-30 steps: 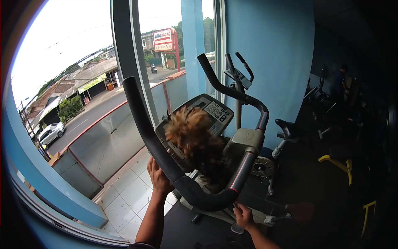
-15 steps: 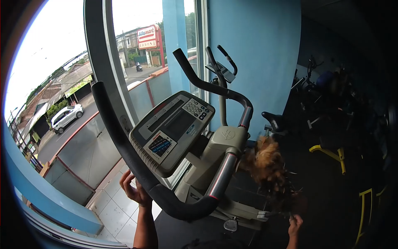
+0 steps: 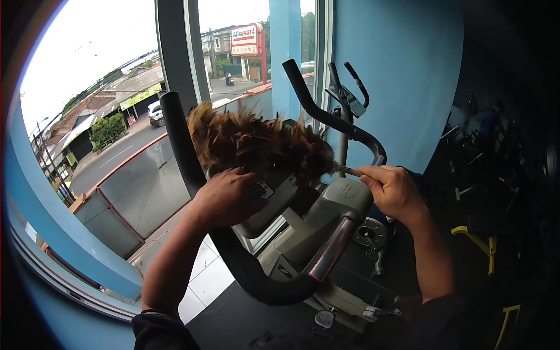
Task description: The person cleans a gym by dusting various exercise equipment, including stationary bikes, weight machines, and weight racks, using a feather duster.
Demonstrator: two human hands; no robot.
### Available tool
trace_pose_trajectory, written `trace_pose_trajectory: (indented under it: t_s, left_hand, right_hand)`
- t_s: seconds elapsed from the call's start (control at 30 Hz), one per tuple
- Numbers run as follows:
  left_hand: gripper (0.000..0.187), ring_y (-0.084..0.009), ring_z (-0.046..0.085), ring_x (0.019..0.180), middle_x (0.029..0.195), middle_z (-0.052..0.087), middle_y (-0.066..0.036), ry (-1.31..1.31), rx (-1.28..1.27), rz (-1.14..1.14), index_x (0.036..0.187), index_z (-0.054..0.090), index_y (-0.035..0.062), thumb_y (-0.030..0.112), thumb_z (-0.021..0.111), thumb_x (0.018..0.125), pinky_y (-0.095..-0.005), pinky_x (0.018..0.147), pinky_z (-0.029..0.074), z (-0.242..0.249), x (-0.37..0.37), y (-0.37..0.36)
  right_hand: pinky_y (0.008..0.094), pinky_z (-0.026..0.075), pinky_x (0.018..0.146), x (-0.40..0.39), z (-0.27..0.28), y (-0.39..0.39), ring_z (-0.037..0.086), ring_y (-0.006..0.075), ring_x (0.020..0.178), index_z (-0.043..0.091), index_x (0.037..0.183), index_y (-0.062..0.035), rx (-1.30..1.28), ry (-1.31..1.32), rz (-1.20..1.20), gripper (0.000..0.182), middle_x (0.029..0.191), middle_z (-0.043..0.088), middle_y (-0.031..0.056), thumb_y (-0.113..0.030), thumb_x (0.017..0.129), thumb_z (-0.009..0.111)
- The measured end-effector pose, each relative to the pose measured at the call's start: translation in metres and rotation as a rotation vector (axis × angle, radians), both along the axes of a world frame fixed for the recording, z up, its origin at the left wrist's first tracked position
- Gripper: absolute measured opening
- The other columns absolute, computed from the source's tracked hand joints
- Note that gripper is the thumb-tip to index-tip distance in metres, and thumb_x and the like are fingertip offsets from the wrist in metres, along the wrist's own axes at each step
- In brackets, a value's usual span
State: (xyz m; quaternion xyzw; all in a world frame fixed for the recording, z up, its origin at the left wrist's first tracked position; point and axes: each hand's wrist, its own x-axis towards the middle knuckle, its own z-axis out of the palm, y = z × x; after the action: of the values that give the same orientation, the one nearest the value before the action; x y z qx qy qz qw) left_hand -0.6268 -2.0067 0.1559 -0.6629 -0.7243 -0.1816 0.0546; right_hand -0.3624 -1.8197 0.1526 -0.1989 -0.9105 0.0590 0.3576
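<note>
A brown feather duster (image 3: 262,143) lies sideways over the console of an exercise bike, its feathers covering most of the display. My right hand (image 3: 394,189) is closed around the duster's thin handle, just above the bike's beige housing (image 3: 348,195). At the console's lower left corner (image 3: 263,191), my left hand (image 3: 228,195) is open, its fingers slightly bent and lying right below the feathers. The bike's black handlebar (image 3: 248,274) curves below and around both hands.
A second exercise machine (image 3: 347,102) stands behind, by the blue wall (image 3: 391,76). To the left, a window looks onto a railing (image 3: 131,201) and a street with a white car (image 3: 156,114). Yellow-framed equipment (image 3: 490,251) and a person (image 3: 491,122) are at the dim right side.
My right hand has lifted the feather duster from low on the right up onto the console. My left hand has risen from beside the handlebar to the console's corner. The view has shifted left.
</note>
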Motion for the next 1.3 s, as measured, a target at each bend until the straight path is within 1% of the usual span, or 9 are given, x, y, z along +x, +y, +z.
trace_pose_trajectory:
  t_s: [0.07, 0.23, 0.4, 0.6, 0.87, 0.97, 1.17, 1.23, 1.3]
  left_hand:
    - [0.049, -0.0307, 0.052, 0.114, 0.116, 0.058, -0.014, -0.017, -0.142, 0.068, 0.121, 0.058, 0.0131, 0.033, 0.068, 0.077, -0.0416, 0.098, 0.040, 0.000, 0.001, 0.000]
    - [0.064, -0.0256, 0.035, 0.133, 0.143, 0.038, -0.010, 0.141, -0.232, 0.137, 0.132, 0.048, 0.0194, 0.055, 0.057, 0.080, -0.0416, 0.110, 0.024, -0.007, 0.000, 0.002]
    - [0.069, -0.0263, 0.037, 0.131, 0.140, 0.043, -0.010, 0.149, -0.257, 0.129, 0.132, 0.050, 0.0218, 0.059, 0.062, 0.075, -0.0400, 0.110, 0.025, -0.006, -0.001, 0.003]
    - [0.071, -0.0230, 0.038, 0.131, 0.137, 0.047, -0.009, 0.171, -0.367, 0.067, 0.133, 0.047, 0.0169, 0.059, 0.059, 0.077, -0.0360, 0.105, 0.030, 0.002, 0.004, 0.003]
    - [0.075, -0.0229, 0.037, 0.132, 0.137, 0.047, -0.008, 0.183, -0.356, 0.032, 0.134, 0.047, 0.0174, 0.062, 0.061, 0.075, -0.0372, 0.108, 0.026, -0.004, 0.000, 0.002]
    - [0.075, -0.0228, 0.038, 0.131, 0.136, 0.048, -0.008, 0.195, -0.314, 0.002, 0.133, 0.047, 0.0170, 0.062, 0.061, 0.074, -0.0368, 0.107, 0.027, -0.008, -0.002, 0.000]
    - [0.074, -0.0245, 0.039, 0.130, 0.135, 0.048, -0.010, 0.189, -0.265, -0.064, 0.134, 0.046, 0.0168, 0.063, 0.056, 0.077, -0.0366, 0.105, 0.030, -0.007, -0.005, -0.004]
    - [0.074, -0.0260, 0.038, 0.130, 0.135, 0.048, -0.011, 0.199, -0.238, -0.091, 0.134, 0.047, 0.0164, 0.064, 0.055, 0.077, -0.0373, 0.106, 0.029, -0.008, -0.004, -0.005]
    - [0.075, -0.0264, 0.037, 0.131, 0.135, 0.047, -0.011, 0.212, -0.213, -0.101, 0.133, 0.047, 0.0163, 0.064, 0.056, 0.076, -0.0378, 0.106, 0.029, -0.008, -0.003, -0.006]
  right_hand:
    - [0.0444, 0.049, 0.064, -0.030, 0.026, 0.008, 0.063, 0.0357, 0.072, 0.067, 0.092, -0.0092, -0.004, -0.243, -0.013, 0.018, 0.074, 0.063, 0.0186, -0.022, 0.087, 0.055]
    - [0.0439, 0.051, 0.068, -0.068, 0.069, 0.039, 0.064, 0.0345, 0.073, 0.070, 0.088, -0.0109, 0.200, -0.377, -0.455, 0.018, 0.076, 0.066, 0.0153, -0.022, 0.087, 0.055]
    - [0.0413, 0.051, 0.067, -0.034, 0.082, 0.018, 0.065, 0.0322, 0.072, 0.069, 0.076, -0.0081, 0.422, -0.619, -0.794, 0.016, 0.072, 0.065, 0.0141, -0.020, 0.081, 0.060]
    - [0.0402, 0.047, 0.057, 0.015, 0.100, -0.040, 0.062, 0.0304, 0.063, 0.068, 0.069, -0.0093, 0.425, -0.619, -0.545, 0.010, 0.063, 0.062, 0.0130, -0.015, 0.074, 0.063]
    - [0.0387, 0.046, 0.056, 0.020, 0.107, -0.070, 0.061, 0.0305, 0.062, 0.068, 0.067, -0.0085, 0.404, -0.631, -0.722, 0.011, 0.062, 0.060, 0.0127, -0.016, 0.073, 0.062]
    - [0.0376, 0.045, 0.057, 0.037, 0.113, -0.109, 0.059, 0.0298, 0.061, 0.067, 0.066, -0.0066, 0.582, -0.471, -0.639, 0.011, 0.063, 0.060, 0.0120, -0.015, 0.072, 0.063]
    - [0.0339, 0.042, 0.055, 0.108, 0.114, -0.152, 0.055, 0.0256, 0.056, 0.069, 0.075, -0.0018, 0.435, -0.222, -0.700, 0.010, 0.060, 0.058, 0.0103, -0.006, 0.066, 0.070]
    - [0.0321, 0.041, 0.054, 0.130, 0.111, -0.160, 0.054, 0.0251, 0.054, 0.069, 0.078, -0.0014, 0.026, -0.179, -0.622, 0.014, 0.061, 0.058, 0.0103, -0.003, 0.064, 0.070]
    - [0.0321, 0.041, 0.053, 0.125, 0.106, -0.164, 0.055, 0.0255, 0.054, 0.069, 0.078, -0.0014, 0.081, -0.207, -0.667, 0.014, 0.062, 0.060, 0.0104, -0.003, 0.065, 0.070]
